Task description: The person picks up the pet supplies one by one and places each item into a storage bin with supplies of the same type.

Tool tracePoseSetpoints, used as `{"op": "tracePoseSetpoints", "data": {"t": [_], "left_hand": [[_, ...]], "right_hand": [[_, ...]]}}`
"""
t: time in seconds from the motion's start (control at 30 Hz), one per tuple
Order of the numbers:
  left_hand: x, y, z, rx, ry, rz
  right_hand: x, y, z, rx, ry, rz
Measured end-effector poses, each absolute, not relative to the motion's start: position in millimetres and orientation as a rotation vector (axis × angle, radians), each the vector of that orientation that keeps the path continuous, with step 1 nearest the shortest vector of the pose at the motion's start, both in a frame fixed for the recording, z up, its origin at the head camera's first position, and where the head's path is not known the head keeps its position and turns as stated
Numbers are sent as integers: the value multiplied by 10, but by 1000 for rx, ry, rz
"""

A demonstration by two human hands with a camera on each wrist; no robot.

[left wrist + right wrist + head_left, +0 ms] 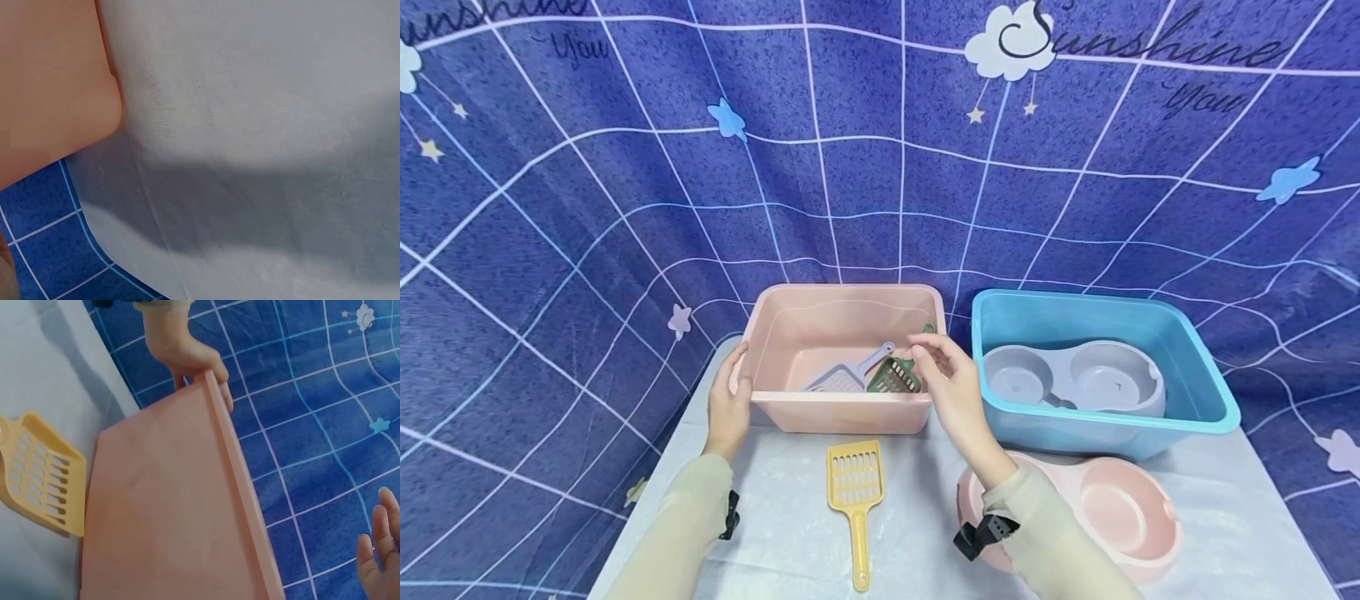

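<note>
A pink litter tray stands on the table, its front wall filling much of the right wrist view. My left hand grips its left rim, the fingers curled over the corner. Inside lie a grey-lilac litter scoop and a green litter scoop. Over the tray's right side is my right hand, beside the green scoop's handle, which it partly hides. In the right wrist view its fingertips are apart with nothing between them. A yellow litter scoop lies flat before the tray.
To the right stands a blue litter tray with a grey double bowl inside. A pink double bowl sits in front of it, partly under my right forearm. Patterned blue cloth hangs behind the table.
</note>
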State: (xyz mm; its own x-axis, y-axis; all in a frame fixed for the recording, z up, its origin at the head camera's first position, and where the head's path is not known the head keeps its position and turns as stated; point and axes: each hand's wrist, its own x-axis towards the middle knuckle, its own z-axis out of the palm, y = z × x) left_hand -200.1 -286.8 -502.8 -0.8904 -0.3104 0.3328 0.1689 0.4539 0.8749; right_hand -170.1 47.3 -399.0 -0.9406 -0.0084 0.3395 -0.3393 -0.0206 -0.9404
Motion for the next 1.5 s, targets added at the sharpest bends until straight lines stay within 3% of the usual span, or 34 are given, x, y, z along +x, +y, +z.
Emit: {"op": "tracePoseSetpoints", "data": {"t": [0.67,1.5], "left_hand": [[-1982,-2869,-5025,154,-2260,-1396],[-1994,-2855,-5043,134,-2232,-1439]], "right_hand": [[-1292,398,-4009,422,-2024,2034],[-974,374,-4430,330,-1946,2156]]}}
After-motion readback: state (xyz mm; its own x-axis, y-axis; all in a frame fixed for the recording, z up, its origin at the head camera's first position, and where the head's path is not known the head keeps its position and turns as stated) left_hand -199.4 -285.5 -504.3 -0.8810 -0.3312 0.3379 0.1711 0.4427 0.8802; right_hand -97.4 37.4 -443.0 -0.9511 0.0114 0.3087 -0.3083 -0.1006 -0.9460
